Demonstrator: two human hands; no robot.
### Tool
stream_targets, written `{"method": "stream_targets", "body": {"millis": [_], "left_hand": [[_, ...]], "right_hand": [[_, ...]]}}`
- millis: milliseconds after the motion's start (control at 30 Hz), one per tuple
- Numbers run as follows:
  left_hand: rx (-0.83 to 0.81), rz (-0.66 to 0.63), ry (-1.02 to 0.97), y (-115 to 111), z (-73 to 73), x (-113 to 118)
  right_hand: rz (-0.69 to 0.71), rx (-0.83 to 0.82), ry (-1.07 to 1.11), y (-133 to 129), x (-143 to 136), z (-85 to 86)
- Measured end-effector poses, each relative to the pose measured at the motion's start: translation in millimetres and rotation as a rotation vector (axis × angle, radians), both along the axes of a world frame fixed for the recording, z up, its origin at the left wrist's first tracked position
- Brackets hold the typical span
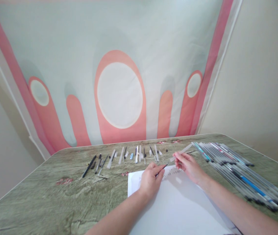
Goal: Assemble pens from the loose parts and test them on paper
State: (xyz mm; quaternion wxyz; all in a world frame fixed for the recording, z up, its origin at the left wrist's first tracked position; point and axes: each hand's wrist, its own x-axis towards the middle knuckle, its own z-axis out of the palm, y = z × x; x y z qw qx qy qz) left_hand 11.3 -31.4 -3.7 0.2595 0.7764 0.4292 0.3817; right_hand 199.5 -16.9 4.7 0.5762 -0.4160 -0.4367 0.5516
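My left hand [151, 180] is closed over the paper, its fingers pinching a thin dark pen refill [165, 166] that points up to the right. Just to the right, my right hand [188, 165] grips a translucent pen barrel [186, 149] between thumb and fingers. The barrel slants up and away, and its near end is close to the refill's tip. I cannot tell whether the two touch. Beneath both hands lies a white sheet of paper [168, 209] with some dark writing along its far edge, partly covered by my hands.
Pen parts, including a clear barrel [121, 155], a light blue piece [131, 156] and a black pen [89, 166], lie in a row across the table [43, 195]. Many grey pens and a blue pen [253, 185] are spread at the right. A patterned backdrop [119, 94] hangs behind.
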Motion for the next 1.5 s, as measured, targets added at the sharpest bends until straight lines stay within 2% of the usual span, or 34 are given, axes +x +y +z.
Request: {"method": "stream_targets", "body": {"millis": [500,767,900,1033,1233,1333,1500], "left_hand": [[0.0,-0.08,-0.01,-3,12.3,-1],[-0.181,-0.084,-0.166,-4,8.8,1],[-0.224,-0.111,-0.223,-5,7.8,1],[-0.196,-0.092,-0.174,-7,10.7,0],[-0.042,-0.102,-0.115,-9,16.3,1],[-0.157,-0.072,-0.239,-5,11.2,3],[-0.556,0.033,-0.72,7,3.0,6]], "right_hand": [[0.102,0.068,-0.221,-13,-16,3.3],[0.271,0.03,-0.309,-27,-35,4.5],[0.242,0.033,-0.342,-31,-43,1.1],[0.253,0.073,-0.459,-33,-46,-4.1],[0.267,0.137,-0.518,-37,-51,-5.5],[0.279,0.175,-0.549,-38,-52,-4.4],[0.205,0.285,-0.675,-42,-53,-4.0]]}}
